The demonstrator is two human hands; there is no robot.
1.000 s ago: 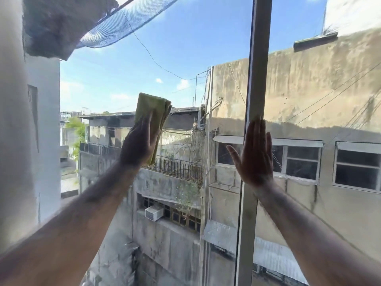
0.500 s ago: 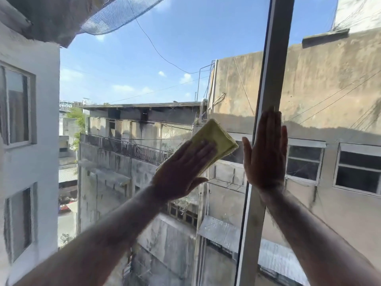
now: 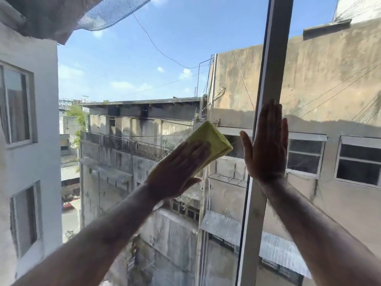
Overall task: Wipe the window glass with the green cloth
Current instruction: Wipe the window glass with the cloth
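Observation:
A folded yellow-green cloth [image 3: 212, 141] is pressed flat against the window glass [image 3: 127, 69] by my left hand [image 3: 177, 170], whose fingers lie spread over the cloth's lower part. My right hand [image 3: 266, 145] rests flat with open fingers on the grey vertical window frame [image 3: 274, 58] and the glass beside it, just right of the cloth. Cloth and right hand are a short gap apart. Both forearms reach up from the bottom of the view.
The grey frame bar divides the left pane from the right pane [image 3: 334, 79]. Through the glass I see weathered concrete buildings [image 3: 144, 162], a white building [image 3: 26, 120] at the left, cables and blue sky. A net-covered overhang [image 3: 99, 13] sits top left.
My left hand has carried the cloth from the left part of the pane rightward and slightly down, toward the frame. My right hand has stayed on the frame.

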